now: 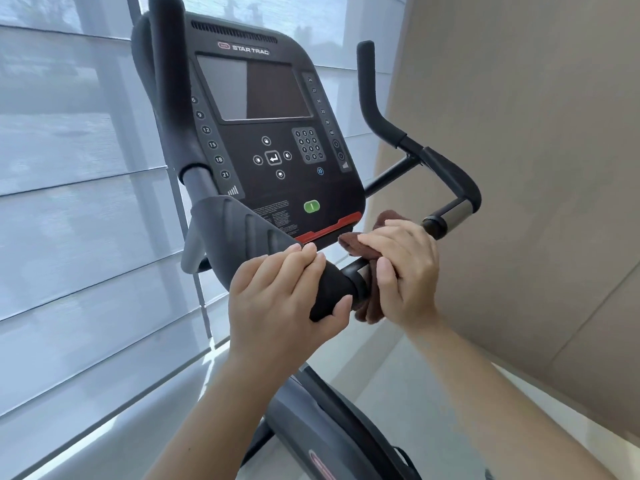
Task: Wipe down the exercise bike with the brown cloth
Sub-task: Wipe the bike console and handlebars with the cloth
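A: Window blinds [69, 168] fill the left side, pale daylight thru them. Exercise bike [221, 233] stands right in front, console [273, 133] facing the camera. What are the hands doing?

B: Left hand [277, 306] is curled round the black foam grip [332, 284] below the console, fingers over the top, thumb underneath. Steadying, I'd say. Just beside it, right hand [408, 268] has fingers & thumb wrapped over the brown cloth [369, 306], which is bunched round the bare bar next to the grip's end.

A: So cloth's on the bar, touching the foam?

B: Touching or v. close. Can't tell exactly, thumb's in the way. Further right: the other handlebar [450, 181], then a beige wall [519, 133].

A: Risks from here?

B: A few. Cloth's upper edge sits just under the console's red strip, w/ the green button [311, 206] near, so a wipe drifting up could press keys. Loose folds also hang below the bar; if the hold slackens, cloth prob. drops to the floor. And the two hands are nearly touching, so a stroke leftwards bumps the left thumb unless that hand shifts.
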{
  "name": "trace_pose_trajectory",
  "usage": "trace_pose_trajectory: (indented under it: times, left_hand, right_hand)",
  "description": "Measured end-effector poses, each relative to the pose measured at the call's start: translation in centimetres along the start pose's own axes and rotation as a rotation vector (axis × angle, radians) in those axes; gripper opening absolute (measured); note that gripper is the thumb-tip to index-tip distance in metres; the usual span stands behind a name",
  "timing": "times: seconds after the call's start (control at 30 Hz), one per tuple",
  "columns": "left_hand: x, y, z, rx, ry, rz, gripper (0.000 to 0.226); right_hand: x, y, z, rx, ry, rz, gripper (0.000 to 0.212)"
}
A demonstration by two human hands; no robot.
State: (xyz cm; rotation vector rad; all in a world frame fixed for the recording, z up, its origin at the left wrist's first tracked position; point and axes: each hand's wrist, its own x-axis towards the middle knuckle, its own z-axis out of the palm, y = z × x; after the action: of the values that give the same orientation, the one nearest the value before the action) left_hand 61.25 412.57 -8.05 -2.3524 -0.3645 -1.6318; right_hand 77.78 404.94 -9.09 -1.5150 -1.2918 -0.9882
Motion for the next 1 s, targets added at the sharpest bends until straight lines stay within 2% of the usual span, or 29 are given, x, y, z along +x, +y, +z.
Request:
trace_pose_trajectory:
  times: [0.07, 0.17, 0.33, 0.43, 0.5, 0.6, 0.7, 0.8, 0.9, 0.93, 1.0]
  left_hand:
    - [0.0, 0.0, 0.1, -0.013, 0.017, 0.000, 0.038]
    - [0.0, -0.1, 0.0, -0.006, 0.007, 0.003, 0.038]
    - [-0.1, 0.2, -0.4, 0.003, -0.034, -0.015, 0.037]
    - [-0.1, 0.3, -0.2, -0.014, -0.018, -0.039, 0.037]
    - [-0.1, 0.3, -0.3, -0.004, -0.040, -0.041, 0.038]
    - [0.0, 0.4, -0.4, 0.020, -0.060, -0.046, 0.038]
    - [0.1, 0.7, -0.1, 0.054, -0.019, -0.064, 0.034]
    - [0.2, 0.8, 0.2, 0.072, 0.002, -0.063, 0.033]
    - [0.2, 0.9, 0.1, 0.100, -0.049, -0.072, 0.034]
    - [0.2, 1.0, 0.0, 0.104, -0.066, -0.076, 0.033]
    - [0.3, 1.1, -0.1, 0.107, -0.087, -0.090, 0.032]
  right_hand:
    - [-1.3, -1.7, 1.2, 0.015, 0.092, -0.046, 0.043]
    - [-0.9, -0.5, 1.0, 0.057, 0.094, -0.145, 0.044]
    - [-0.4, 0.0, 0.8, -0.021, 0.154, -0.026, 0.043]
    - [-1.8, -1.7, 1.9, 0.010, 0.167, -0.157, 0.042]
    - [-1.4, -0.1, 1.5, 0.052, 0.130, -0.246, 0.044]
    - [-0.2, 3.4, 0.6, -0.016, 0.133, -0.151, 0.058]
    - [-0.7, 2.8, 1.5, -0.103, 0.274, -0.019, 0.057]
    - [-2.6, -0.2, 3.3, -0.023, 0.337, -0.134, 0.043]
    - [-2.0, 1.5, 2.9, 0.004, 0.308, -0.238, 0.044]
    - [-1.7, 2.6, 2.5, -0.012, 0.297, -0.228, 0.047]
    - [-1.0, 3.8, 1.8, -0.052, 0.285, -0.092, 0.050]
